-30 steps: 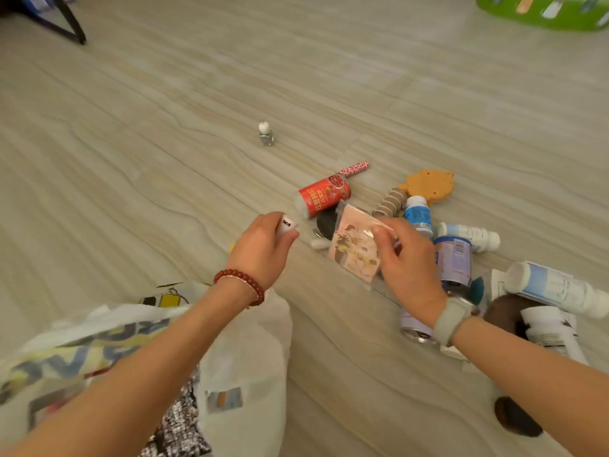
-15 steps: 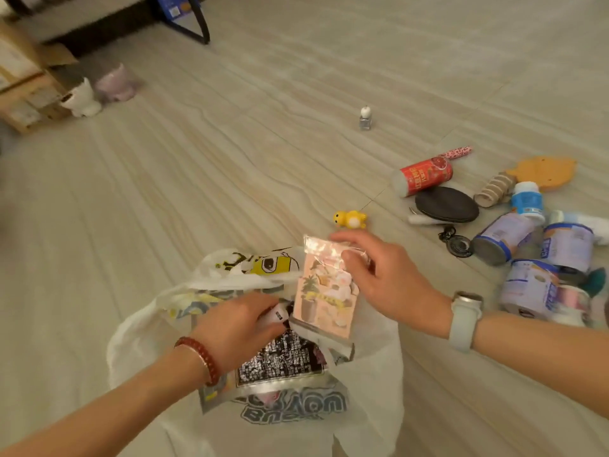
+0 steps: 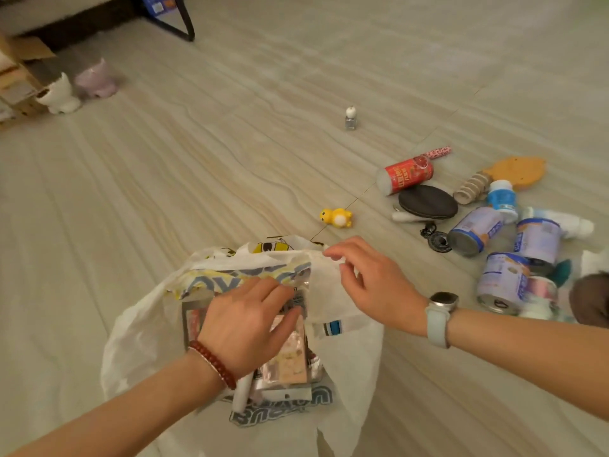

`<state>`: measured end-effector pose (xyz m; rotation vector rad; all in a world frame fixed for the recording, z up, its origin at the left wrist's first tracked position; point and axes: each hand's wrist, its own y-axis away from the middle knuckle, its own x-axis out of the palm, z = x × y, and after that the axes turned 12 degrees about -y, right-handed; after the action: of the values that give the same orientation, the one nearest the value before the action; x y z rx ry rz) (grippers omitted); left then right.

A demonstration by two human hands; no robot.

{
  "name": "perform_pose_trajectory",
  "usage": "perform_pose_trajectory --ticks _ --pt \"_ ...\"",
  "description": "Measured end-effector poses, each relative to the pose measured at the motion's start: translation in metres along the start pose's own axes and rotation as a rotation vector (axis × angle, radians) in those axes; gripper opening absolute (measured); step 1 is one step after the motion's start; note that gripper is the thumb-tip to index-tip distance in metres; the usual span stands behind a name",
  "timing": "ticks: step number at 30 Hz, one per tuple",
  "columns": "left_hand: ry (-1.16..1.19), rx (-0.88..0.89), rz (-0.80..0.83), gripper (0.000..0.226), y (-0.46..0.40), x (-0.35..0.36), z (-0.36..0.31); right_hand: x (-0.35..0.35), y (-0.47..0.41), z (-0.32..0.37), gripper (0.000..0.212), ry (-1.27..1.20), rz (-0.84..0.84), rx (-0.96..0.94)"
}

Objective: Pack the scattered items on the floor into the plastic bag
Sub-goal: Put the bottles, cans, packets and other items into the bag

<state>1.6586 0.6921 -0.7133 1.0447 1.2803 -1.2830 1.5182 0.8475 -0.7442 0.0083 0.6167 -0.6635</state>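
Observation:
A white plastic bag (image 3: pixel 141 324) with printed letters lies open on the floor in front of me. My left hand (image 3: pixel 250 324) reaches into its mouth, fingers spread flat on a pink packet (image 3: pixel 290 357) lying inside on a silver pouch. A white tube (image 3: pixel 242 390) lies in the bag below my wrist. My right hand (image 3: pixel 365 285) pinches the bag's far rim and holds it up. Scattered to the right are a yellow duck toy (image 3: pixel 336 217), a red can (image 3: pixel 407 174), a dark oval pouch (image 3: pixel 427 202), several blue-and-white tins (image 3: pixel 474 232) and a small bottle (image 3: pixel 351 119).
An orange fish-shaped piece (image 3: pixel 517 171), a ribbed spiral (image 3: pixel 471 188) and a black pendant (image 3: pixel 438 242) lie among the tins. Two small ceramic pots (image 3: pixel 61 95) stand far left by cardboard boxes (image 3: pixel 16 84). A black furniture leg (image 3: pixel 178 24) is at the back.
The pink packet went from my right hand into the bag, and my left hand now lies on it. My right hand moved to the bag's rim and took hold of it.

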Motion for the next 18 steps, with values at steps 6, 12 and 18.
perform_pose_trajectory --ticks 6,12,18 --pt "0.094 0.115 -0.028 0.026 -0.073 0.018 -0.057 -0.062 0.031 -0.076 0.033 0.254 -0.043 0.318" --pt "0.229 0.114 0.21 0.033 -0.137 0.07 -0.134 -0.138 0.083 -0.131 0.05 0.581 -0.025 0.642" --pt "0.428 -0.034 0.321 0.042 -0.184 0.121 -0.193 -0.14 0.099 -0.152 0.094 0.589 0.194 0.746"
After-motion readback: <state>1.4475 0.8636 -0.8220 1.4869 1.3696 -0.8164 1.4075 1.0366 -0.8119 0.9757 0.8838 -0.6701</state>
